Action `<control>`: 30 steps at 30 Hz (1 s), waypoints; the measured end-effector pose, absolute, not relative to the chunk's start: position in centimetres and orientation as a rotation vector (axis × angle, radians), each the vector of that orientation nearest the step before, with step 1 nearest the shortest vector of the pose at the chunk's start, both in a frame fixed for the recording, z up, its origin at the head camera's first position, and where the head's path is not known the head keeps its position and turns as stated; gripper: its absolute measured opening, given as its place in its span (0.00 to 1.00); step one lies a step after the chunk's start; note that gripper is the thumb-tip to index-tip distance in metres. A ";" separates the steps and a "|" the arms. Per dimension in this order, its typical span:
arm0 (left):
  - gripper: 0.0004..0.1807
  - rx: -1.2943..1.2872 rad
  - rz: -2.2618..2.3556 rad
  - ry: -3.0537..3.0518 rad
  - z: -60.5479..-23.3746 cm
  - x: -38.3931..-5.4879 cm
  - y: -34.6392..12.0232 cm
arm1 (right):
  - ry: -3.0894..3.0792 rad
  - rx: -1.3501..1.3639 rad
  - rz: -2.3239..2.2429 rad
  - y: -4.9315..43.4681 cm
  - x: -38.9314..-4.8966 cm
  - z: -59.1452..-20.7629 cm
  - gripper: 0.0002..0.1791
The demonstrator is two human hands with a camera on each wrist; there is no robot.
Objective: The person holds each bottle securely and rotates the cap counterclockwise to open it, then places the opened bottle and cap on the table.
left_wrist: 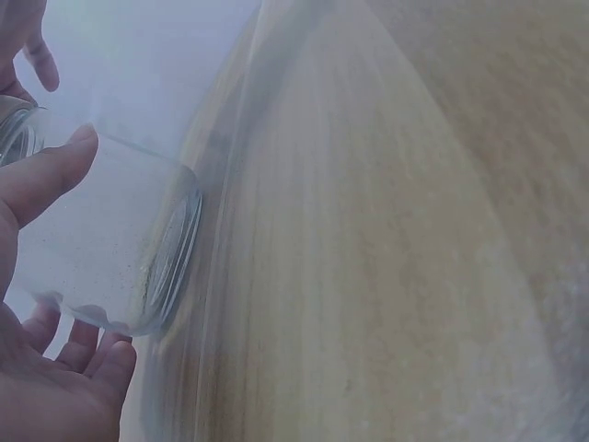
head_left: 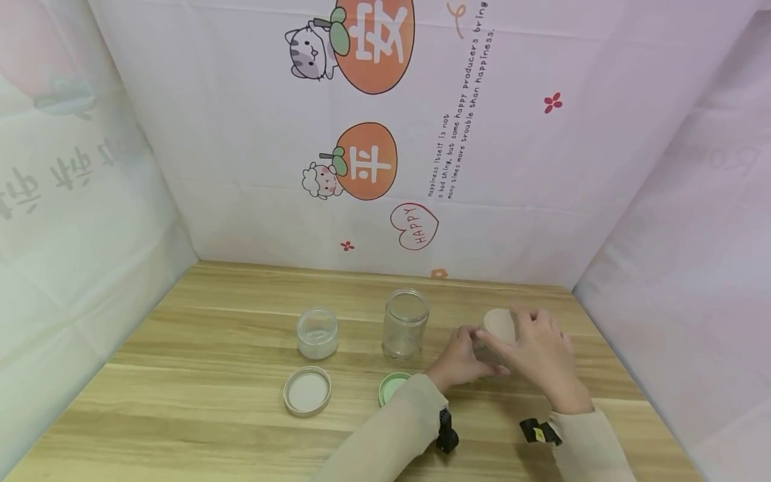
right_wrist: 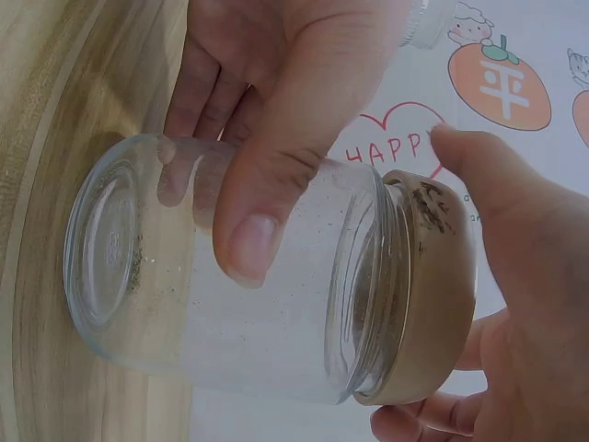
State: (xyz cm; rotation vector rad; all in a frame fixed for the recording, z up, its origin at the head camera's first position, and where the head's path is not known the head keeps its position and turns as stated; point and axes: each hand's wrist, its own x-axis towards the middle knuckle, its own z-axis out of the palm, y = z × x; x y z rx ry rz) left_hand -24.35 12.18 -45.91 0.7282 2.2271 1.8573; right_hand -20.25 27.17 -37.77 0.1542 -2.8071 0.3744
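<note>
A clear glass jar [right_wrist: 267, 322] with a tan lid [right_wrist: 437, 285] on its mouth stands at the right of the table. My left hand [head_left: 460, 360] grips the jar's body, thumb on one side and fingers curled round the other. At the top, my right hand [head_left: 545, 351] holds the lid by its rim, thumb and fingers on opposite sides. In the left wrist view the jar's base is right at the tabletop. The lid's top face shows pale in the head view, while the jar below it is mostly hidden by my hands.
Left of my hands stand a tall open glass jar [head_left: 405, 328] and a short open glass jar [head_left: 317, 335]. In front of them lie a green lid [head_left: 390, 386], partly behind my left sleeve, and a beige lid [head_left: 307, 391]. Printed cloth walls [head_left: 265, 221] enclose the wooden table [head_left: 199, 375].
</note>
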 end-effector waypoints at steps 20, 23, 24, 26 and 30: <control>0.45 0.541 1.723 2.336 -45.8 -24.0 11.9 | -2.812 0.289 0.454 27.9 -20.5 -38.0 0.52; 0.47 0.543 1.711 2.356 -45.9 -24.1 12.0 | -2.812 0.297 0.476 27.9 -20.4 -37.7 0.51; 0.47 0.542 1.707 2.361 -46.0 -24.1 12.0 | -2.813 0.300 0.483 27.9 -20.4 -37.6 0.51; 0.47 0.537 1.705 2.363 -46.0 -24.1 12.1 | -2.820 0.303 0.494 27.9 -20.3 -37.4 0.51; 0.46 0.546 1.731 2.335 -46.1 -24.1 12.1 | -2.826 0.309 0.509 28.0 -20.1 -36.9 0.51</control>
